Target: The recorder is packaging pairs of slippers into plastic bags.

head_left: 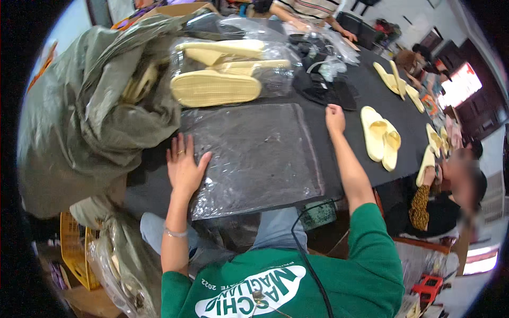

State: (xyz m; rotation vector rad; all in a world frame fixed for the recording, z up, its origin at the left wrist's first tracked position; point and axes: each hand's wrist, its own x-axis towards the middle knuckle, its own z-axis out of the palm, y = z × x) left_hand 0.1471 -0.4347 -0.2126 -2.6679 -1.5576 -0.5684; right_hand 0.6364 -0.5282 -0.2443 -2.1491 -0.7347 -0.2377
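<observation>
A large clear plastic bag (260, 153) lies flat on the black tabletop in front of me. My left hand (184, 164) rests on its left edge, fingers spread and palm down, with a ring on one finger. My right hand (335, 119) is beyond the bag's right side, with its fingers curled in. Anything inside those fingers is hidden. Just past that hand sits a black sandal (321, 94). Pale yellow slippers (217, 88) lie in clear plastic beyond the bag. To the right, an unwrapped pair of yellow slippers (374, 132) lies side by side.
A big grey-green sack (90, 116) bulges over the table's left side, with yellow slippers in its mouth. More yellow slippers (389, 79) lie at the far right. One person (305, 13) stands across the table; another (440, 201) handles slippers at right. A yellow crate (74, 254) is low left.
</observation>
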